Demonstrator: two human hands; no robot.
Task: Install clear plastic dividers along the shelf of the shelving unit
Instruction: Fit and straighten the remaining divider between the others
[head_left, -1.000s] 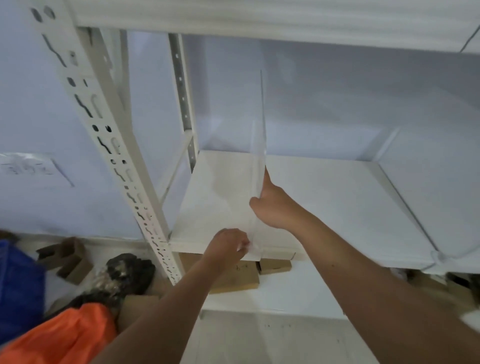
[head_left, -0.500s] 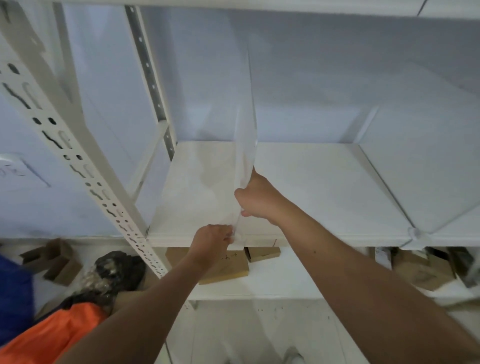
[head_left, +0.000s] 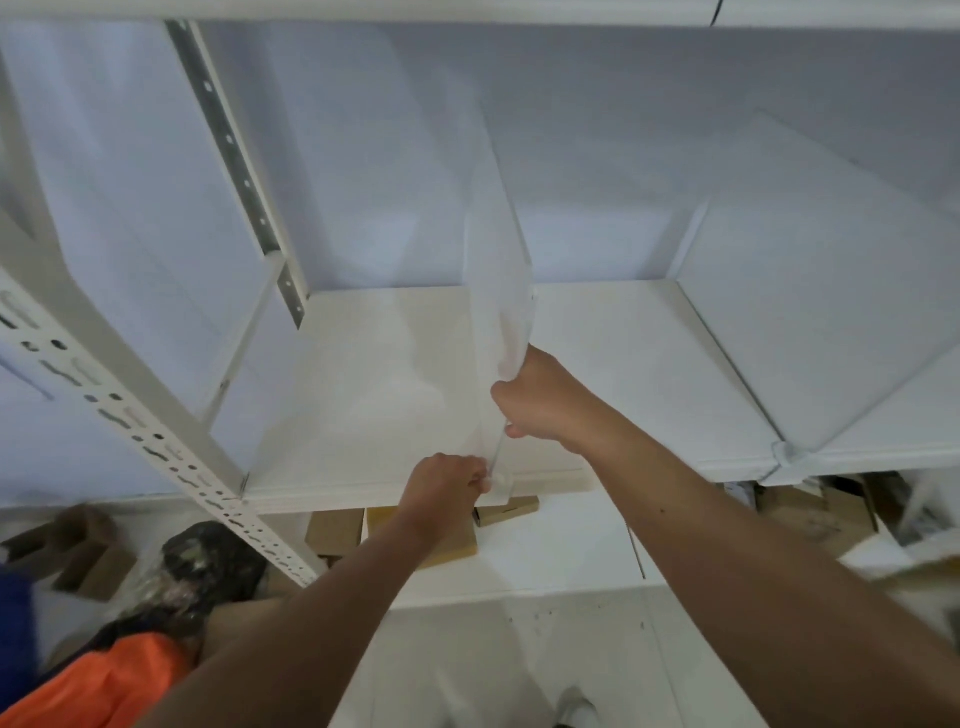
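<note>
A clear plastic divider (head_left: 496, 270) stands upright on the white shelf (head_left: 639, 374), running front to back near the shelf's middle. My right hand (head_left: 543, 402) grips its front edge part way up. My left hand (head_left: 447, 488) pinches its lower front corner at the shelf's front lip. A second clear divider (head_left: 821, 291) stands further right, its foot clipped on the shelf's front edge (head_left: 787, 457). A third clear panel (head_left: 156, 208) stands at the left end beside the upright.
A perforated white upright (head_left: 156, 447) slants across the left. Cardboard boxes (head_left: 441, 540) lie on the lower shelf under my hands, more boxes (head_left: 810, 509) at the right. An orange and dark bundle (head_left: 119, 675) lies on the floor at lower left.
The view has shifted down and left, so the shelf sits higher and wider in frame. Both hands keep their hold on the divider, whose front edge now reaches the shelf's lip.
</note>
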